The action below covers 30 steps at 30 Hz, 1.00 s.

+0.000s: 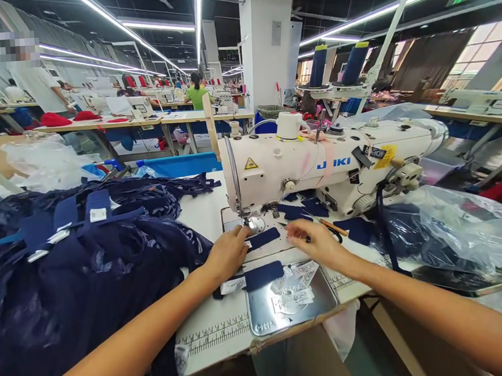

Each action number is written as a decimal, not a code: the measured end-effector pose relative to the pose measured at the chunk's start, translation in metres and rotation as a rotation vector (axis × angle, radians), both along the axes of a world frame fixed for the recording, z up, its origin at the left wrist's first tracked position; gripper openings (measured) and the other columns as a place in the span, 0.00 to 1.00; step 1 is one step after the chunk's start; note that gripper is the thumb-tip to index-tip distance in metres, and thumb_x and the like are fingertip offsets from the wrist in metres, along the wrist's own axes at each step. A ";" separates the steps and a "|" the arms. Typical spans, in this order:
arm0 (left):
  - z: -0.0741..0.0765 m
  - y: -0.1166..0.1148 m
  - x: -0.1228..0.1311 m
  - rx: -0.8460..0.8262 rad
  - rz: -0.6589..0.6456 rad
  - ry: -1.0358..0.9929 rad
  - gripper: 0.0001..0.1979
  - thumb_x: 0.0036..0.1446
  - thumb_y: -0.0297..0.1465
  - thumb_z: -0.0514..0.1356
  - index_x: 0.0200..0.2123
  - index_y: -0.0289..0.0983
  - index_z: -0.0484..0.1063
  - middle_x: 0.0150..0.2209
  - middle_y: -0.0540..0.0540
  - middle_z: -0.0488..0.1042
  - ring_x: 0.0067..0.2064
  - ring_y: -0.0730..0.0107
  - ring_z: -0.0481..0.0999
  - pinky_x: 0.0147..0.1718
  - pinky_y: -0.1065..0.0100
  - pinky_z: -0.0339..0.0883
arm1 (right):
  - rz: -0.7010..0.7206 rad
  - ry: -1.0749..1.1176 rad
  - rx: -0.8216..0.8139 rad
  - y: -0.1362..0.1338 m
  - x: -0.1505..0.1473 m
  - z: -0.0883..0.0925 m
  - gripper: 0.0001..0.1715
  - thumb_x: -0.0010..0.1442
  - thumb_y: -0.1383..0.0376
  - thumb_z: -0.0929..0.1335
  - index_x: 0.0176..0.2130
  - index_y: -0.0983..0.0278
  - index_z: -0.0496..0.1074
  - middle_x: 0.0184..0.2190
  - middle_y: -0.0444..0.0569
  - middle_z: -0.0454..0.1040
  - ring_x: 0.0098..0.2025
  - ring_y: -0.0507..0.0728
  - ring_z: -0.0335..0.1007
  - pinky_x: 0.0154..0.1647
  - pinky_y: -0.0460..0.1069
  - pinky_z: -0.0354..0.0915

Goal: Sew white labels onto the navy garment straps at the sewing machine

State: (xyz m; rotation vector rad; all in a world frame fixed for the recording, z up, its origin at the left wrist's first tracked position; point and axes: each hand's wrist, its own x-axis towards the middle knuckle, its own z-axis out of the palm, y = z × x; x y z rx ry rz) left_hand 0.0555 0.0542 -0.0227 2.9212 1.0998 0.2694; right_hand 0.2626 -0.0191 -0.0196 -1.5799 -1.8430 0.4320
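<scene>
At the needle of a white sewing machine [292, 163], my left hand [229, 253] presses its fingertips onto a small navy fabric strip [265, 239], which has a white label at its left end. Its fingers are bent and close together by the presser foot. My right hand [316, 243] hovers just right of the strip with fingers loosely curved and thumb apart. Beside it lie black-handled scissors [337, 232] and a tool with an orange-brown handle [334, 226], partly behind the hand. Nearer me, another navy strip [265, 275] with a white label rests at a metal tray [259, 321].
Loose white labels [294, 293] lie in the tray. A large heap of navy garments [112, 276] covers the left side. Navy pieces in clear plastic bags [445, 233] sit at right. Thread cones [352, 65] stand behind the machine. Other people work farther back.
</scene>
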 end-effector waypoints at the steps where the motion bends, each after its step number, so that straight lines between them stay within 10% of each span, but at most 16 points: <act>1: 0.000 0.001 0.000 0.072 -0.046 0.027 0.10 0.53 0.24 0.48 0.38 0.33 0.65 0.39 0.40 0.69 0.38 0.62 0.68 0.35 0.63 0.60 | -0.062 -0.171 -0.013 0.007 0.009 0.002 0.09 0.55 0.65 0.62 0.35 0.62 0.69 0.31 0.46 0.71 0.33 0.53 0.67 0.33 0.47 0.59; 5: -0.001 0.003 -0.002 0.228 -0.228 0.149 0.10 0.53 0.22 0.48 0.29 0.33 0.68 0.35 0.40 0.69 0.39 0.60 0.66 0.36 0.61 0.57 | -0.233 -0.583 -0.147 0.033 0.028 0.004 0.11 0.56 0.64 0.60 0.30 0.62 0.70 0.32 0.49 0.72 0.35 0.57 0.67 0.31 0.48 0.56; 13: -0.002 -0.013 -0.027 0.118 -0.314 0.197 0.11 0.52 0.21 0.49 0.38 0.33 0.67 0.41 0.41 0.70 0.44 0.62 0.67 0.45 0.58 0.50 | -0.251 -0.626 -0.263 0.062 0.022 -0.011 0.06 0.52 0.63 0.64 0.29 0.63 0.68 0.31 0.52 0.73 0.35 0.59 0.68 0.27 0.48 0.53; 23: -0.014 -0.014 -0.032 0.120 -0.307 0.109 0.17 0.53 0.21 0.47 0.47 0.30 0.62 0.50 0.39 0.65 0.51 0.60 0.63 0.45 0.59 0.52 | -0.217 -0.486 -0.200 0.059 0.020 -0.012 0.06 0.53 0.64 0.60 0.25 0.62 0.61 0.23 0.46 0.68 0.26 0.54 0.62 0.23 0.46 0.50; 30: -0.018 -0.014 -0.028 0.141 -0.286 0.109 0.17 0.54 0.23 0.47 0.47 0.30 0.62 0.52 0.38 0.63 0.48 0.59 0.63 0.43 0.60 0.54 | 0.120 0.170 -0.210 0.033 -0.030 -0.023 0.15 0.52 0.58 0.61 0.19 0.62 0.58 0.15 0.40 0.60 0.19 0.50 0.54 0.23 0.46 0.51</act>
